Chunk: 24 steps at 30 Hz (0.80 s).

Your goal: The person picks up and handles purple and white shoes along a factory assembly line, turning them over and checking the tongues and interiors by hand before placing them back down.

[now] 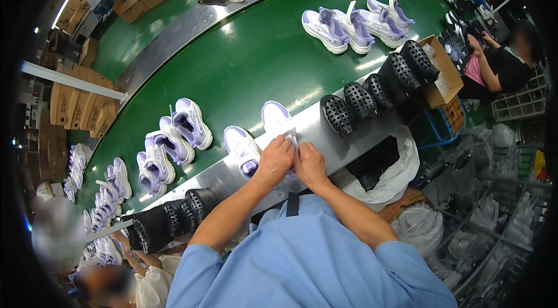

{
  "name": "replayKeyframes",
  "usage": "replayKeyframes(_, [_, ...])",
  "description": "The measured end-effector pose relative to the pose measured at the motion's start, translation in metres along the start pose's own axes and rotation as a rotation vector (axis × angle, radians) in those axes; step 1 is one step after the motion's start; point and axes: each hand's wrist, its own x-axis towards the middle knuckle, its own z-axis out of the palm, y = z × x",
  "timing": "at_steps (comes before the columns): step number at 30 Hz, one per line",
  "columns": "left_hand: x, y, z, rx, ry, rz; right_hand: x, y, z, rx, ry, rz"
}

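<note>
A white and lavender sneaker (275, 115) lies at the near edge of the green belt, its toe pointing away from me. Both my hands are at its near end, fingers closed around the upper. My left hand (275, 158) grips beside a white strip that sticks up, and my right hand (310, 164) pinches close by it. The fingers hide the shoe's opening, so the exact hold is unclear. Just left of it, a matching sneaker (240, 144) rests untouched, with its heel over the metal edge.
Black perforated shoe lasts (360, 100) line the metal ledge (308, 133) on the right; more lasts (186, 211) stand at left. Sneakers (354, 26) sit at far right and others (156, 163) at left on the green belt (232, 64). A cardboard box (444, 78) and co-workers flank me.
</note>
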Motion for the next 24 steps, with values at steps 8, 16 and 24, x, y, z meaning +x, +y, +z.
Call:
replayKeyframes(8, [-0.033, 0.034, -0.011, -0.218, 0.366, -0.353, -0.007, 0.005, 0.005, 0.149, -0.033, 0.084])
replayKeyframes(16, [-0.014, 0.045, 0.017, -0.468, 0.272, -1.138, -0.012, -0.008, 0.011, 0.269, -0.151, 0.252])
replayKeyframes(24, [-0.008, 0.05, 0.021, -0.35, 0.297, -1.078, -0.001, 0.026, 0.009, 0.595, -0.401, 0.406])
